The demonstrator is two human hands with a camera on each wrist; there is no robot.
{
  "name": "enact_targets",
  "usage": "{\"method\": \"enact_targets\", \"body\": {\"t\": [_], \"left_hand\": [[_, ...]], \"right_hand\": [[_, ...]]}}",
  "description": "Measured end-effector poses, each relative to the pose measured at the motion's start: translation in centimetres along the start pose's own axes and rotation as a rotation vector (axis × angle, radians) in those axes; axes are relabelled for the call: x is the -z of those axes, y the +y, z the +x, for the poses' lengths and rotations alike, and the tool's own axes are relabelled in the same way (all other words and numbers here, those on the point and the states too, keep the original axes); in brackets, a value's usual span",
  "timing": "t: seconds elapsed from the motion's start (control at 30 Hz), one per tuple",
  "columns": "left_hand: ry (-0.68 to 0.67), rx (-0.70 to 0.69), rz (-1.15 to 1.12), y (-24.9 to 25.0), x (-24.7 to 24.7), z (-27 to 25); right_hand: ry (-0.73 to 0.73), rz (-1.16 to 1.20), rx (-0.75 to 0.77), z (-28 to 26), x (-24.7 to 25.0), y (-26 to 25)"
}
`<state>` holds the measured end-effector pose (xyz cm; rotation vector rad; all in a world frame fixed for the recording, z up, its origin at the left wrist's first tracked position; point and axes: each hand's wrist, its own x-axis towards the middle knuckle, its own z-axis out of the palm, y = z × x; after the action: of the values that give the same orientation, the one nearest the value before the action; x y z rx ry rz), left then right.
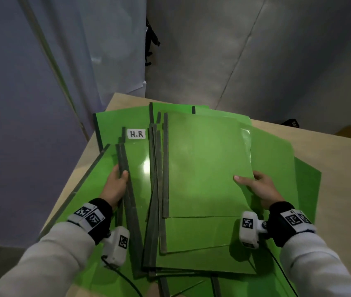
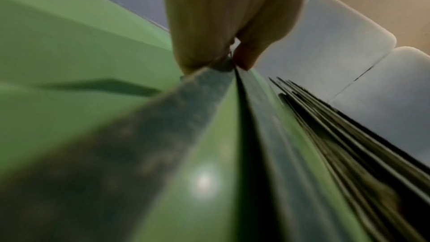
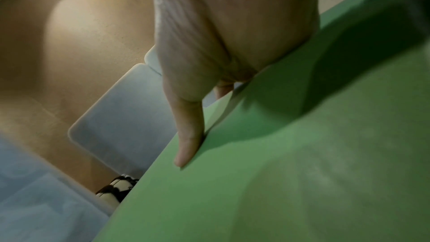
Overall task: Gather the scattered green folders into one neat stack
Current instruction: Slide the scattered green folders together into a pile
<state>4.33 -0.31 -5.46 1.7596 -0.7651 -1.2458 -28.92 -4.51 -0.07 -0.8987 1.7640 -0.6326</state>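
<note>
Several green folders with dark grey spines lie overlapping on a pale wooden table. The top folder sits in the middle pile; my right hand pinches its right edge, thumb on top, fingers underneath. In the right wrist view the thumb lies along that green edge. My left hand grips the grey spines of the left folders, thumb over them. The left wrist view shows fingers pinching a spine. One left folder carries a white "H.R" label.
More green folders stick out beneath the pile on the right and at the near edge. The table's left edge is close to my left hand. A grey floor and a wall surround the table. A dark object lies beyond the far edge.
</note>
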Motion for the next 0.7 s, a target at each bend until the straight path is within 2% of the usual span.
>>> {"method": "enact_targets", "body": {"t": [0.13,0.2,0.3,0.43,0.6,0.7], "left_hand": [[-0.175,0.036,-0.076,0.2,-1.0,-0.8],[-0.221,0.054,-0.132,0.1,-1.0,-0.9],[-0.214,0.098,-0.191,-0.4,-0.5,-1.2],[-0.169,0.098,-0.144,-1.1,-0.1,-1.9],[-0.145,0.048,-0.067,-1.7,-0.1,-2.0],[-0.181,0.008,-0.099,-0.7,-0.3,-3.1]], "right_hand": [[-0.073,-0.013,0.040,-1.1,-1.3,0.0],[-0.088,-0.036,0.056,-1.7,-2.5,0.2],[-0.096,-0.077,0.068,-2.3,-4.3,1.0],[-0.124,-0.103,0.100,-2.6,-4.8,1.8],[-0.127,-0.124,0.136,-3.2,-4.6,2.8],[-0.110,-0.226,0.157,-3.2,-4.3,3.1]]}}
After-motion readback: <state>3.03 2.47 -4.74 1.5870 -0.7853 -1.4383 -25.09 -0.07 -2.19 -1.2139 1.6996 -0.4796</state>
